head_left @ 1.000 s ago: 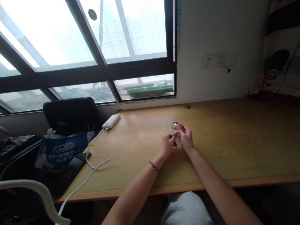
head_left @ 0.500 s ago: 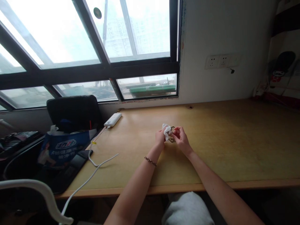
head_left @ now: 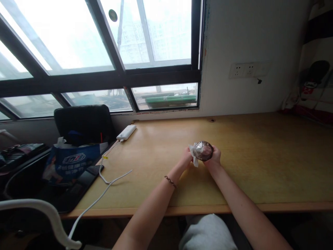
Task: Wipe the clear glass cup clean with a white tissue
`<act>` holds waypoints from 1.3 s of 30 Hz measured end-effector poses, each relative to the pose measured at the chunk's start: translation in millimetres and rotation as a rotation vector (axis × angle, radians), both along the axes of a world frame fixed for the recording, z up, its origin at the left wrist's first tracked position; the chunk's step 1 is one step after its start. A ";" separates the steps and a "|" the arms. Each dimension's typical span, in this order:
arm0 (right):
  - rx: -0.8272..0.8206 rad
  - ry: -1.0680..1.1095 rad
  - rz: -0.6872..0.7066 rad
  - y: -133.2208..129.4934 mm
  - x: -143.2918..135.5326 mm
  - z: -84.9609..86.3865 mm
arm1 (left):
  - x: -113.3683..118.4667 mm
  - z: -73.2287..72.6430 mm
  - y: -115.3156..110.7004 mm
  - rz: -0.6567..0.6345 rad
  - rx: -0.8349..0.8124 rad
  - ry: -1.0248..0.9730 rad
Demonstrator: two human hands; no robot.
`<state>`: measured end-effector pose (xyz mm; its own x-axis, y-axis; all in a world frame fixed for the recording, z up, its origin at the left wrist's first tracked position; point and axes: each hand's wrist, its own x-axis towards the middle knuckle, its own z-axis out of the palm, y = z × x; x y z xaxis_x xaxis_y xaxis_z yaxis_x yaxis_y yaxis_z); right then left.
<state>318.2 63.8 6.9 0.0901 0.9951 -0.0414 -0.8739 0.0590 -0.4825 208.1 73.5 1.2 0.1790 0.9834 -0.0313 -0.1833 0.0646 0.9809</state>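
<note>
Blue bag (head_left: 68, 163): white logo print, characters illegible.

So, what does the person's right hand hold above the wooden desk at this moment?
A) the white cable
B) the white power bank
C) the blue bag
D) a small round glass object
D: the right hand has its grip around a small round glass object, while the left hand presses a white tissue against it; the white power bank lies apart on the desk.
</note>
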 end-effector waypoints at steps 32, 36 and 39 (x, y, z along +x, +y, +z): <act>-0.105 -0.237 -0.242 6.7 -2.5 -4.0 | 5.6 21.1 -24.2 0.110 0.667 0.322; -0.131 -0.301 -0.268 3.3 -10.0 1.4 | 2.0 19.1 -16.8 0.189 0.595 0.231; -0.081 -0.472 -0.301 0.6 -14.9 2.8 | -1.5 17.1 -11.7 0.218 0.543 0.167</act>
<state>303.3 64.4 9.7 0.3963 0.9181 -0.0028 -0.5123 0.2186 -0.8305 206.6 61.8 18.3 0.0072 0.8801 0.4747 0.0234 -0.4747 0.8798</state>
